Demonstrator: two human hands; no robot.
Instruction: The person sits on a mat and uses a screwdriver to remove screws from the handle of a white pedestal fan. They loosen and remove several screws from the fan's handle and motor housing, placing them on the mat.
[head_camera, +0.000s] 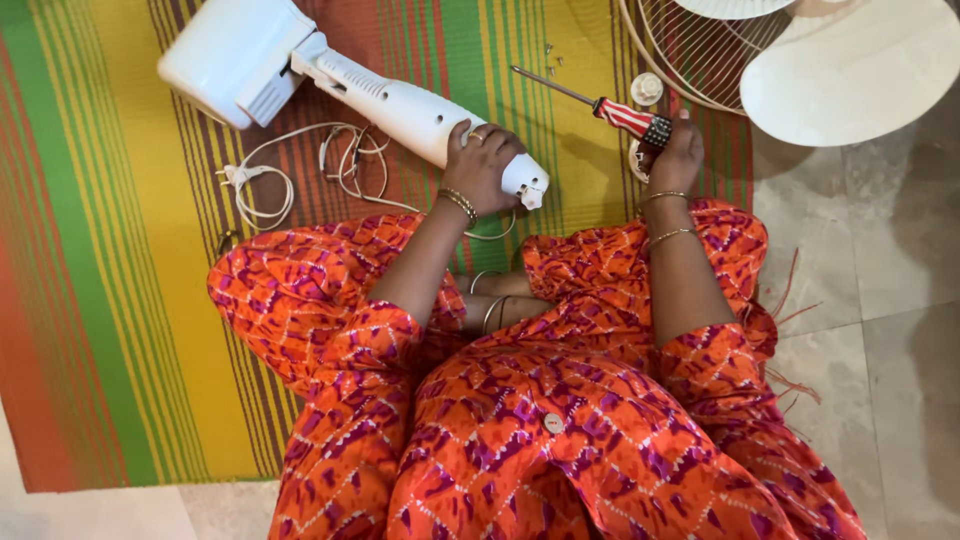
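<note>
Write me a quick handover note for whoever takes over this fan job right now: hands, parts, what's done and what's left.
Left hand grips the white fan stand, lying on the striped mat. Right hand holds the red-handled screwdriver, tip off the stand. Done: wire grille and blades lie apart at upper right; small screws and a round white cap lie loose on the mat. The power cord is loose beside the stand. Left: the stand's end near the left hand, by the look of it.

Fan stand (400, 105) lies left of screwdriver (600, 103).
</note>
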